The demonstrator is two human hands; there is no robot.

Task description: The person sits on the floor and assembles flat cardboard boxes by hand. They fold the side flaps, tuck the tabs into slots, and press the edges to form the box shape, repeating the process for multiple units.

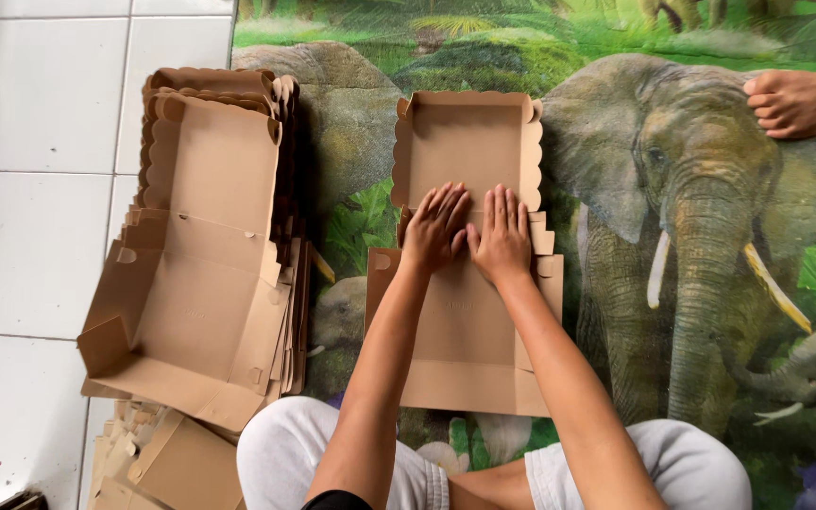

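Fingers of both hands, left and right, lie flat and released, pressing the box on the mat right of a stack; light, stiff cardboard, probably best gripped by its side flaps.

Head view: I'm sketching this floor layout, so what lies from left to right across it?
White floor tiles → stack of folded cardboard boxes → flat cardboard box under left hand and right hand → elephant on mat.
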